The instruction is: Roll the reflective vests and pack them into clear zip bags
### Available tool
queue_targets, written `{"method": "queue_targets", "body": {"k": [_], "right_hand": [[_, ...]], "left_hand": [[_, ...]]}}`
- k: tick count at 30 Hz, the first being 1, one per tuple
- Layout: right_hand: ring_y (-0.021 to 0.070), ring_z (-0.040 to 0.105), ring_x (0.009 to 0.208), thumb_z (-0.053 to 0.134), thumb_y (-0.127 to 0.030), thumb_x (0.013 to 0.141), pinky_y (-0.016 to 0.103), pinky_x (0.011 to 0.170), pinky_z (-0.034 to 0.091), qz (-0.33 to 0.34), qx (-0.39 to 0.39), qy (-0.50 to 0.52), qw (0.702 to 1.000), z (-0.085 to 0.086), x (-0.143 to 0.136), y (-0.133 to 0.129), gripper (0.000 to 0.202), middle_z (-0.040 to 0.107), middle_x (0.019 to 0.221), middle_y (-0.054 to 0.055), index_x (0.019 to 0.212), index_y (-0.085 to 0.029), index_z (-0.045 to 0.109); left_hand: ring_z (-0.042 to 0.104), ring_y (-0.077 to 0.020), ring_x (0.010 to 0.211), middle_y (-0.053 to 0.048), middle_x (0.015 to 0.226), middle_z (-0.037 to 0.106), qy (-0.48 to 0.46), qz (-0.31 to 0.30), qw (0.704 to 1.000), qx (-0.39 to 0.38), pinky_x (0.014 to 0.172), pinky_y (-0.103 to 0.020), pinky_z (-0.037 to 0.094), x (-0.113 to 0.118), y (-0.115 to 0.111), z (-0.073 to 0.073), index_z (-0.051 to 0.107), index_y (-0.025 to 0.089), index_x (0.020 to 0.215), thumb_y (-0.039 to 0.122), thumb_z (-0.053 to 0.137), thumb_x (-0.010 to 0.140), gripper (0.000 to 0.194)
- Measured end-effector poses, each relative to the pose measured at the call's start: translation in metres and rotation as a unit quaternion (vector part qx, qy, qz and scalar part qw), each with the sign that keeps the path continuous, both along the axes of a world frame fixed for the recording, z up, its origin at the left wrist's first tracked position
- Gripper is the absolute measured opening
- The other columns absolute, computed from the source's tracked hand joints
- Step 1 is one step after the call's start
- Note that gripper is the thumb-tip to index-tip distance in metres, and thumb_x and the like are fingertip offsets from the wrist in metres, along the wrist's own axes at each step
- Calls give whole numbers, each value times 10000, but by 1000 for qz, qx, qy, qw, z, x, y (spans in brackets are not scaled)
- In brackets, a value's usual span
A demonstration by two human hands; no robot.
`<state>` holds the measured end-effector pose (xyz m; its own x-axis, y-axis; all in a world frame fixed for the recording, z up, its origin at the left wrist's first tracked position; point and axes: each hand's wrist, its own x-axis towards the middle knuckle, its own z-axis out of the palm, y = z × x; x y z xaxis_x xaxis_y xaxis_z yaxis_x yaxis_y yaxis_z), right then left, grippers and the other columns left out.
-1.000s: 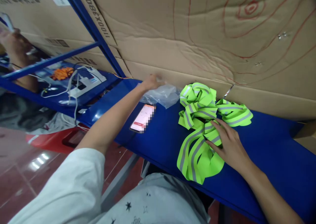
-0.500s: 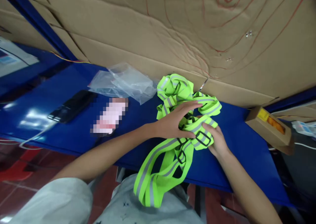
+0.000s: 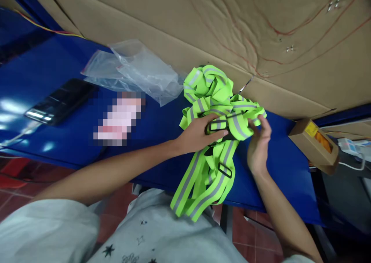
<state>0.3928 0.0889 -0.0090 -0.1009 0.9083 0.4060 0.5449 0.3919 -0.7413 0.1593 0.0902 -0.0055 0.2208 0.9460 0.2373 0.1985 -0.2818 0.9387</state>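
Neon-green straps with grey stripes and black buckles (image 3: pixel 213 187) lie tangled on the blue table, with loops hanging over its front edge. My left hand (image 3: pixel 199 133) is closed round a bundle of the straps beside a black buckle. Just right of that bundle, my right hand (image 3: pixel 259 145) is raised with its fingers curved and apart. Its fingertips are close to the strap's folded end; whether they touch it is unclear. More of the green webbing (image 3: pixel 207 83) is heaped behind my hands, by the cardboard.
Clear plastic bags (image 3: pixel 147 72) lie behind a black phone (image 3: pixel 59 100) with a cable and a pixelated pinkish item (image 3: pixel 118 120). A cardboard box (image 3: pixel 314 143) stands at the right. Cardboard panels (image 3: pixel 162 19) with red lines border the blue table (image 3: pixel 284 170).
My right hand has come off the strap bundle and opened. My left hand has closed round the bundle. The hanging loops have shifted, and the view has moved slightly.
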Motion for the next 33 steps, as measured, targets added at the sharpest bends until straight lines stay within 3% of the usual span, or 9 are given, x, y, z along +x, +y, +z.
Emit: {"method": "queue_targets", "body": {"k": [4,10,12,15,19,24,27,30,33], "right_hand": [[449,393,1507,507,-737,945,650,1160,410,60,179,-215,958,18,10,-10,891,311,1623,197,1658,-317,173],[325,655,1202,690,-408,949,486,1014,539,138,144,-211,957,24,10,-11,338,663,1288,119,1267,-297,660],[237,681,883,723,-425,929,391,818,563,106,117,-132,979,20,11,-9,191,708,975,67,1018,-258,701],[146,510,581,728,-561,899,292,562,444,45,-7,-11,999,15,18,-8,341,578,672,-11,850,-232,650],[144,498,581,622,-623,952,279,533,398,42,-90,79,992,16,25,-5,407,591,702,-1,872,-227,678],[271,666,1106,724,-421,926,446,999,512,8,83,70,994,22,19,-4,192,714,1125,78,991,-240,724],[222,677,845,735,-429,916,373,791,544,-36,13,94,995,22,17,-10,209,687,865,32,935,-225,693],[145,554,618,741,-470,906,264,585,439,9,-83,50,995,18,12,-16,267,611,699,-17,868,-213,681],[158,597,708,742,-476,907,263,654,476,91,-129,27,987,13,5,-19,266,667,781,-2,874,-215,698]], "left_hand": [[678,-181,774,-35,940,714,-154,-30,977,-148,657,-294,565,4,0,8,628,190,1224,582,757,859,551],[603,-145,552,-60,722,675,-202,-179,917,-294,506,-272,484,1,2,13,685,148,979,785,415,964,692],[633,-171,585,-95,768,704,-133,-158,947,-244,533,-298,504,-1,0,12,669,127,1090,803,235,987,810],[716,-282,1038,-190,1226,700,-8,-48,999,3,864,-423,603,-2,-7,10,512,128,1416,691,411,1017,696],[325,-317,1572,-179,1645,378,23,-60,972,225,1289,-537,320,1,-15,10,363,209,1550,448,457,1067,548],[681,-216,1166,-134,1341,639,-51,-62,990,114,944,-355,588,5,-20,8,355,237,1506,508,440,1073,518],[660,-146,716,-13,892,688,31,10,994,105,705,-293,551,4,-23,8,434,221,1400,509,530,1032,477],[692,-237,1082,-108,1163,705,97,18,961,258,941,-389,555,4,-27,11,472,214,1394,459,569,1001,473],[643,-296,1240,-160,1343,653,210,-65,922,318,1016,-446,530,6,-29,12,447,203,1494,453,534,1027,537]]}}
